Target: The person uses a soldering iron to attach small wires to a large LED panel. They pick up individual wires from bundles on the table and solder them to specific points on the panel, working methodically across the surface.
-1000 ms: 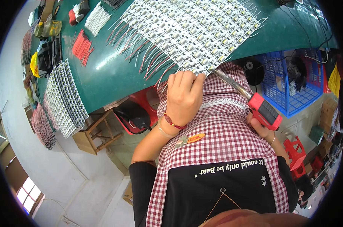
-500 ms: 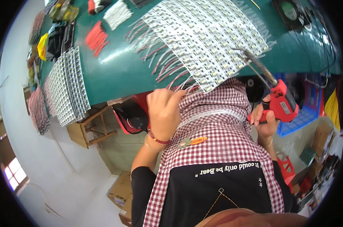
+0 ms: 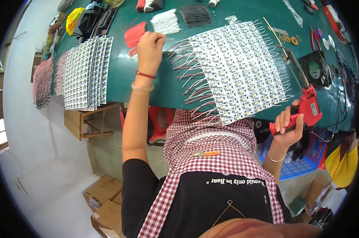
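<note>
My right hand is wrapped round the handle of a red soldering gun at the right edge of the table. Its long metal barrel points up and to the left, beside the LED circuit board panel. Red and white wires trail from the panel's left side, and short pale wires stick out on its right. Over at the left, my left hand is beside a pile of cut red wires, partly covering it. Its fingers are pinched together; what they hold is too small to make out.
Piles of white wires and black wires lie at the back. Stacked LED panels overhang the left table edge. On the right are a small black fan, a tape roll and pliers. Below stands a blue basket.
My left hand has left the panel's near left corner and reached forward to the red wires. The right hand, still gripping the soldering gun, has moved slightly right. The view has shifted.
</note>
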`<state>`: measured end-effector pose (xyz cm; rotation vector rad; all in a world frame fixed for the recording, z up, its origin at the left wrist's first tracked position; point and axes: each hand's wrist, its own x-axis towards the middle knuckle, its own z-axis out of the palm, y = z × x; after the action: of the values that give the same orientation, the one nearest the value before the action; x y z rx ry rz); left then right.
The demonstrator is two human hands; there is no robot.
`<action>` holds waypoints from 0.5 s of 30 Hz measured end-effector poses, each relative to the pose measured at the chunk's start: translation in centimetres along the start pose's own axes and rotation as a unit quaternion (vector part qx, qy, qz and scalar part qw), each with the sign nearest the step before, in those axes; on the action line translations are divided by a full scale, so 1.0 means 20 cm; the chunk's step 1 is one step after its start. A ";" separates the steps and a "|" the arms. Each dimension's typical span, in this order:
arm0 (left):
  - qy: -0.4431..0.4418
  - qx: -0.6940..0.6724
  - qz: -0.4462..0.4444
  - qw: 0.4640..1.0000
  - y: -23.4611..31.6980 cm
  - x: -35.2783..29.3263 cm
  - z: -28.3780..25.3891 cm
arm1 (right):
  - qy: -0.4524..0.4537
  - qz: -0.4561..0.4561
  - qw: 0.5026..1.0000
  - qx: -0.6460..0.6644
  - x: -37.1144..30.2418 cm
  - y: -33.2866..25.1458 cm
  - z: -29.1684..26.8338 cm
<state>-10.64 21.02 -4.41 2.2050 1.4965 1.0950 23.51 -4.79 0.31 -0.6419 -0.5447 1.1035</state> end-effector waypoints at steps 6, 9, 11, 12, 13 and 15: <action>-0.014 0.174 0.025 0.984 -0.13 0.18 0.17 | 0.042 0.039 0.998 -0.012 -0.01 -0.01 -0.06; -0.007 0.130 0.010 0.991 -0.15 0.20 0.20 | 0.048 0.044 0.998 -0.021 0.00 -0.02 -0.07; -0.001 0.086 0.001 0.996 -0.15 0.21 0.20 | 0.058 0.044 0.997 -0.024 0.01 -0.02 -0.07; 0.004 0.106 0.005 0.994 -0.15 0.21 0.20 | 0.054 0.045 0.997 -0.018 0.02 -0.02 -0.06; 0.008 0.123 0.010 0.992 -0.13 0.22 0.20 | 0.051 0.045 0.998 -0.013 0.04 -0.02 -0.05; 0.015 0.177 0.018 0.984 -0.10 0.23 0.19 | 0.047 0.045 0.998 -0.008 0.06 -0.03 -0.03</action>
<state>-8.50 26.59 -6.23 2.4618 1.7900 0.9334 24.66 -3.91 0.43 -0.7344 -0.4478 1.1475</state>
